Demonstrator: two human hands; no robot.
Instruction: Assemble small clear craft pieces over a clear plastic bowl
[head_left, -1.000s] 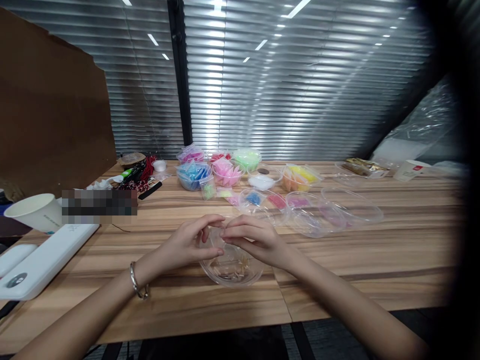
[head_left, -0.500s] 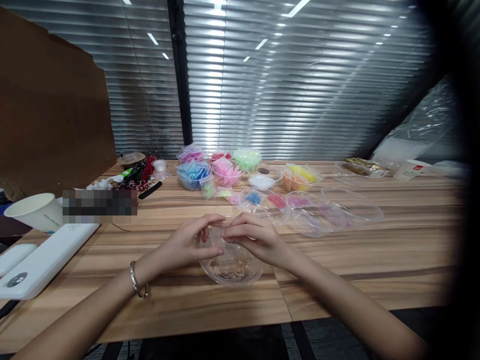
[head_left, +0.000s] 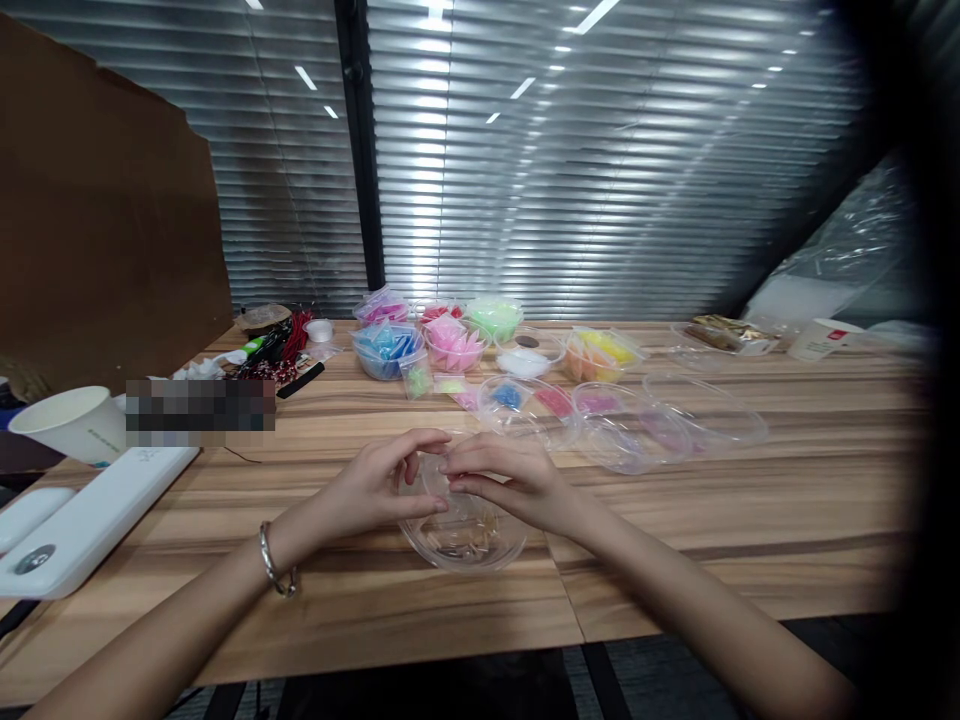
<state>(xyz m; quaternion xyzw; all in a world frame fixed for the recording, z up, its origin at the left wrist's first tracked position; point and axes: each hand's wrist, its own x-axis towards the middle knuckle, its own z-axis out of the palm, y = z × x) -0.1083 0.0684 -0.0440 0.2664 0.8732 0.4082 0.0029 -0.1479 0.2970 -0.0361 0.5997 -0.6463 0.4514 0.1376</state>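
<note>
Both hands are held over a clear round plastic bowl (head_left: 465, 550) near the table's front edge. My left hand (head_left: 382, 485) is curved round a piece of translucent plastic (head_left: 433, 478), its thumb below and its forefinger above; whether this is a bag or a lid I cannot tell. My right hand (head_left: 517, 480) comes from the other side, thumb and fingers bent together at the plastic's right edge. What lies between the right fingertips is too small and pale to name. Inside the bowl, reflections hide any contents.
Farther back stand clear tubs with blue (head_left: 388, 350), pink (head_left: 454, 345), green (head_left: 495, 320) and orange-yellow packets (head_left: 600, 355). Clear lids (head_left: 630, 440) lie right of the hands. On the left are a paper cup (head_left: 71, 425), a white power bank (head_left: 97, 525) and red cords (head_left: 296, 345).
My right fingers have shifted slightly, with thumb and fingertips a little differently placed at the plastic. My left hand and the bowl have stayed put.
</note>
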